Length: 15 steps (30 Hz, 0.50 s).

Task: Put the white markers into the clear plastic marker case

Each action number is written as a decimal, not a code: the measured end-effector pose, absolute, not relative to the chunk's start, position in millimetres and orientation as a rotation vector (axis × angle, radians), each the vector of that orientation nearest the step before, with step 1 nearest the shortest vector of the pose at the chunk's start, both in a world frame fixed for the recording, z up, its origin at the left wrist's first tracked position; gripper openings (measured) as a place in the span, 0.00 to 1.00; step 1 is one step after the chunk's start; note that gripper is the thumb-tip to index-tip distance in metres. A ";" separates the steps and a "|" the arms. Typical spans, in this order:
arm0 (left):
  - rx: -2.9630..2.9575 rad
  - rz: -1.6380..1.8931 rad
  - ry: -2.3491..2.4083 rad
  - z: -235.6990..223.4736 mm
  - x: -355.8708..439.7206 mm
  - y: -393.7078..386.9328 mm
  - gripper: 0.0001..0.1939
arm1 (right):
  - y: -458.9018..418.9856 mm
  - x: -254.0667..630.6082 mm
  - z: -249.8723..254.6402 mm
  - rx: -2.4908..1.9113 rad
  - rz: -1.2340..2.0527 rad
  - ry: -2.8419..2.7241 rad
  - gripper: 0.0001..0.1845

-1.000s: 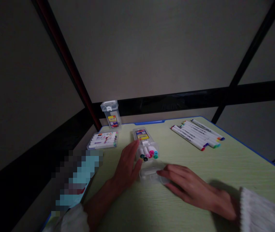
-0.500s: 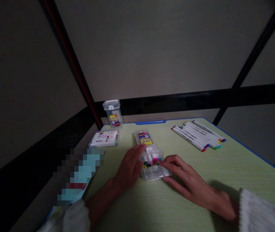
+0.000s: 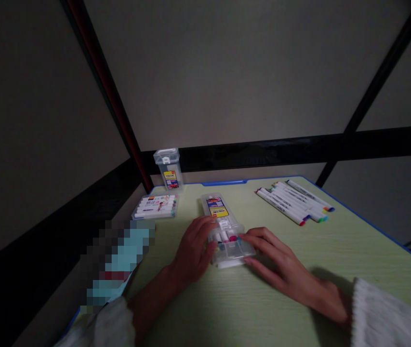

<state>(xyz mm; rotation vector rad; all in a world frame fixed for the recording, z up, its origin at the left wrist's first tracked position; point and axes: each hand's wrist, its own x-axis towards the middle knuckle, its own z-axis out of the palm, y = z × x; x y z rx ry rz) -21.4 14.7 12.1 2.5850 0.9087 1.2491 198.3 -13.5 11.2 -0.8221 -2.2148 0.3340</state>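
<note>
A clear plastic marker box (image 3: 229,218) lies on the table with its label facing up and its lid end toward me. White markers (image 3: 224,235) with coloured ends, pink and teal among them, show at that end. The hinged clear lid (image 3: 231,252) is swung partly open. My left hand (image 3: 194,250) rests along the left side of the box, fingers over its top and thumb near the lid. My right hand (image 3: 275,258) has its forefinger by the marker ends and its thumb at the lid's right edge, holding the lid between them.
A second clear box (image 3: 169,171) stands upright at the back left. In front of it lies a flat case of white markers (image 3: 155,207). Loose markers (image 3: 294,201) lie at the right on the pale green table (image 3: 198,313). A blurred light-blue item (image 3: 125,255) is at the left edge.
The lid has tilted up a little toward the marker ends, covering more of them. My right fingertips have shifted slightly with it; my left hand has barely moved.
</note>
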 end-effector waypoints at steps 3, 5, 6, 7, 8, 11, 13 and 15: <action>2.609 1.237 0.908 11.9 -21.3 14.7 0.14 | -13.4 197.5 10.9 -0.829 0.355 -2.158 0.17; 2.624 1.236 0.892 11.6 -21.4 15.1 0.16 | -12.9 196.2 10.8 -0.862 0.361 -2.098 0.16; 2.630 1.236 0.886 11.6 -21.4 15.2 0.18 | -12.6 195.4 10.7 -0.879 0.367 -2.067 0.16; 2.636 1.233 0.881 11.8 -21.4 15.2 0.20 | -12.2 194.6 10.6 -0.898 0.380 -2.039 0.17; 2.643 1.226 0.879 12.1 -21.2 15.1 0.23 | -11.7 193.7 10.4 -0.914 0.400 -2.015 0.18; 2.671 1.215 0.888 13.7 -19.9 13.6 0.26 | -10.2 191.7 9.9 -0.940 0.474 -1.981 0.20; 2.677 1.227 0.905 14.7 -18.1 12.1 0.27 | -9.2 190.9 9.5 -0.938 0.513 -1.977 0.21; 2.673 1.233 0.937 15.0 -16.0 10.5 0.26 | -8.3 190.4 9.2 -0.934 0.537 -1.981 0.21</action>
